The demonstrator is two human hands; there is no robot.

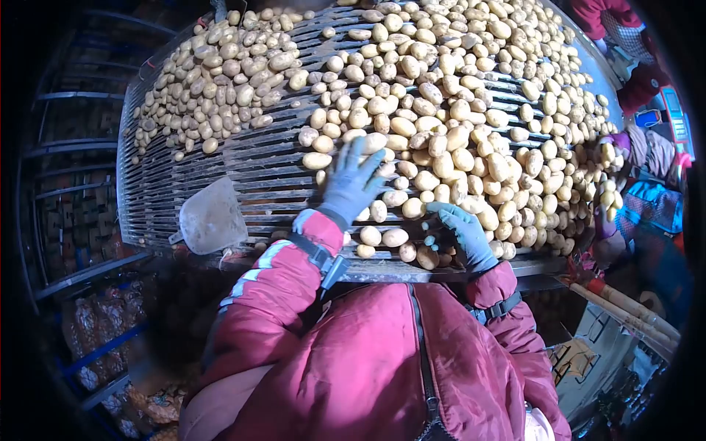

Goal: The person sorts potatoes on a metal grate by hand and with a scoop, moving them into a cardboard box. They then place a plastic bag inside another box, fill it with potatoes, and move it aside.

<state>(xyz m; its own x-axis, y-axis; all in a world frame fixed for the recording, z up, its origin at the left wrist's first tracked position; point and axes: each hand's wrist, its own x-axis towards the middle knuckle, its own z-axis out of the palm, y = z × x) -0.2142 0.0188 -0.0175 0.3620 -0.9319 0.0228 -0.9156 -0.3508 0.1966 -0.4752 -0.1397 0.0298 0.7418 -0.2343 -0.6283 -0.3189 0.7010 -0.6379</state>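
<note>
My left hand (354, 184), in a blue-grey glove, reaches over the potatoes (456, 162) with its fingers spread. Its fingertips touch potatoes at the left edge of the big heap, and nothing is gripped in it. Closer to the front edge, my right hand (463, 234) wears a similar glove. Its fingers are bent and apart among the nearest potatoes, with no potato visible in the grasp; the palm side is hidden. Under the potatoes lies a slatted metal sorting table (272, 165).
A second heap of potatoes (228, 73) covers the table's upper left. A whitish scoop (213, 217) lies at the front left. At the right, another person's gloved hands (614, 151) hold potatoes; another person's sleeve (599, 15) shows above. Filled net sacks (107, 331) stand lower left.
</note>
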